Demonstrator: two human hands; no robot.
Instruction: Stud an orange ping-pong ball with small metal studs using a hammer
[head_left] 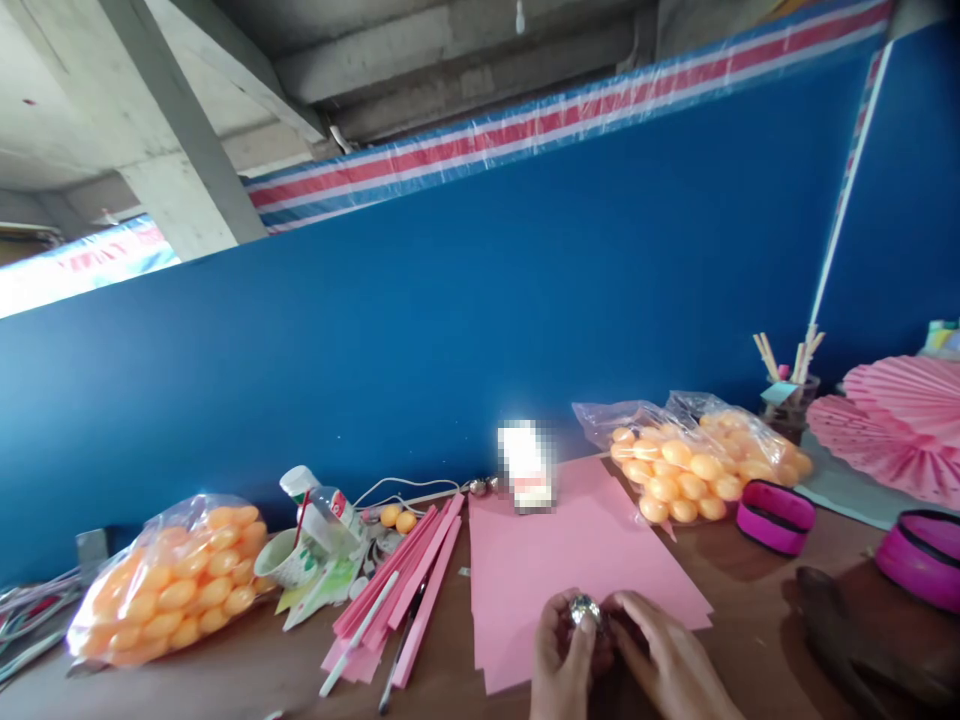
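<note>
Silver ball (585, 608): small, round, mirror-bright; surface broken into glittering light and dark patches; fine detail too small to read; lower part hidden by a thumb.
Ball vs. left hand (564, 645): ball sits at the fingertips, thumb across its near face, curled fingers along its left side.
Left grip: closed on the ball, pinching it between thumb and fingers.
Ball vs. right hand (664, 650): ball just left of the bent fingertips; contact cannot be told.
Right grip: fingers curled inward; cannot tell whether they grasp anything.
Ball vs. pink paper (540, 570): seen against the sheets' near part, held in hand; height above them cannot be judged.
Left of paper: pink strips (427, 580), loosely piled on the brown table (446, 670).
</note>
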